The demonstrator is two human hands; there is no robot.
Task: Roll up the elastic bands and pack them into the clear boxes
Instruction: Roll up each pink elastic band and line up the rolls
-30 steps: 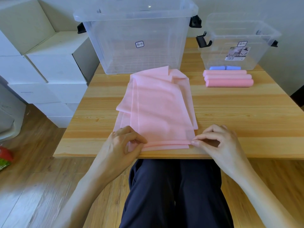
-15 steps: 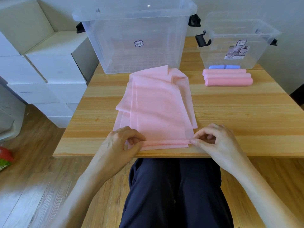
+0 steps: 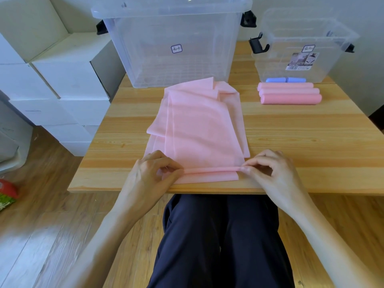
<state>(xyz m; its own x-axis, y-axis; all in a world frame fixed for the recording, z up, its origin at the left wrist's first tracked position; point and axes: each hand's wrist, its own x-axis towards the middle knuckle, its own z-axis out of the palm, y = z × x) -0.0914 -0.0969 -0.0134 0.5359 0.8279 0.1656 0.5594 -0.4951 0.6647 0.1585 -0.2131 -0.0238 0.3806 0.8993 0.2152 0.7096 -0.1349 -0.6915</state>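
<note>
Three pink rolls (image 3: 289,93) and blue ones (image 3: 285,80) lie finished at far right, unpacked. The left hand (image 3: 152,173) and right hand (image 3: 272,169) pinch the pink band's (image 3: 199,129) near fold, rolling barely begun.

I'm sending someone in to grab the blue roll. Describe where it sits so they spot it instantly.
Start at the smaller clear box on the table's far right. Along its front wall lie three pink rolls side by side. The blue roll is tucked between them and the box, the only blue item and shorter than the pink ones.
</note>
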